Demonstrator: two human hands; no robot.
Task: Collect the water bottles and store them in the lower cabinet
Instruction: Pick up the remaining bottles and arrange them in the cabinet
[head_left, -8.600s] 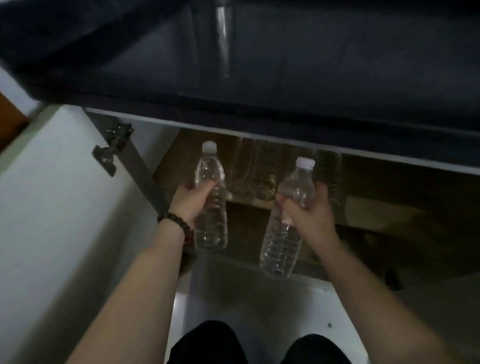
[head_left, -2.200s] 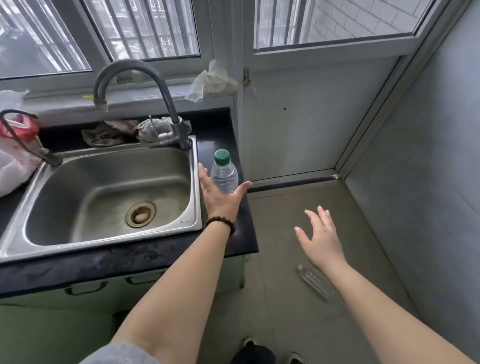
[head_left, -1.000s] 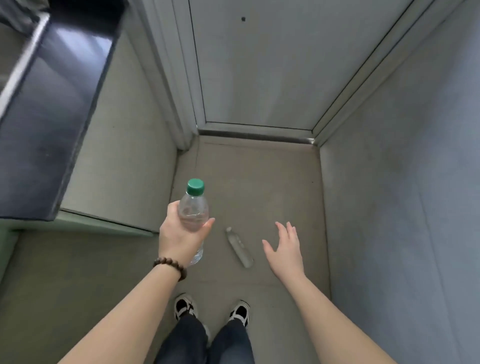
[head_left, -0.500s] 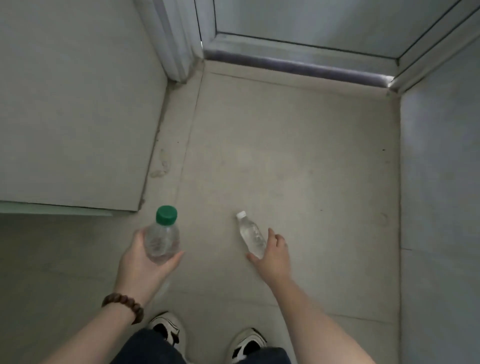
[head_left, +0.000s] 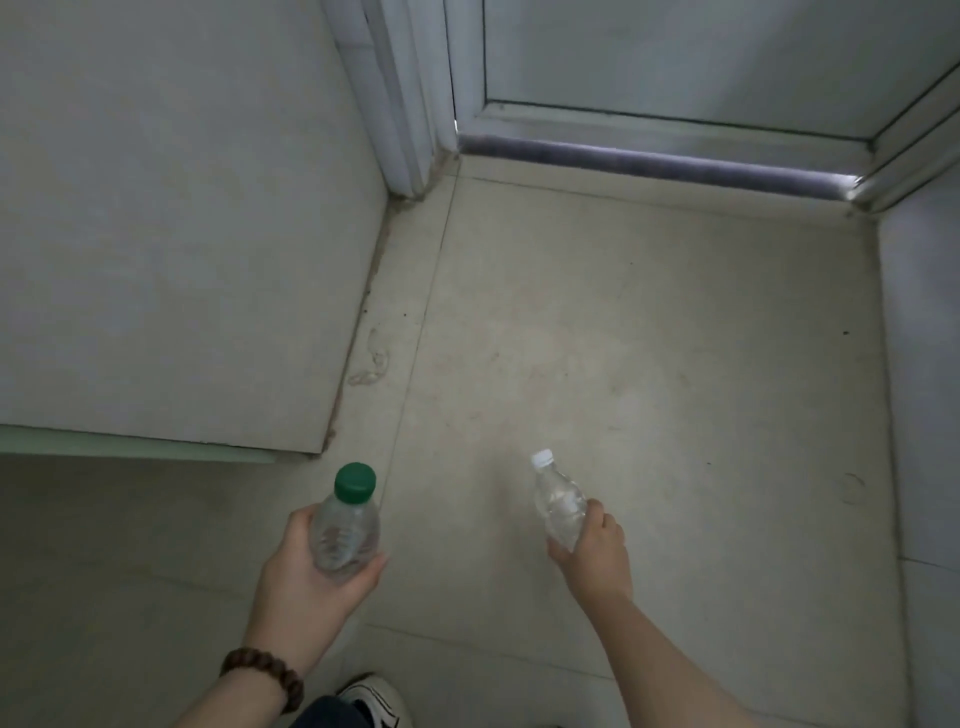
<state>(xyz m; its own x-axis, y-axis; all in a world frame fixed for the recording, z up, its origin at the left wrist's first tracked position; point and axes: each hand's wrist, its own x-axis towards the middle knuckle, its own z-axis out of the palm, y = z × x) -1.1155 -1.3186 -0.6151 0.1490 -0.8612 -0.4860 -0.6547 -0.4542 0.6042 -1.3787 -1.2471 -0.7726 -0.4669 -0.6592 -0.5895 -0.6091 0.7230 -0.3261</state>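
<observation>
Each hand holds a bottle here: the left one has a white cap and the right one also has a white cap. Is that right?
Not quite. The head view shows the left hand holding a bottle with a green cap, not white. The right hand does hold a white-capped bottle.

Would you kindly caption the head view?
Left hand holds green-capped bottle; right hand grips white-capped bottle above floor.

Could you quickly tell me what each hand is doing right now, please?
Left hand: closed around the green-capped bottle.
Right hand: closed around the white-capped bottle.
</observation>
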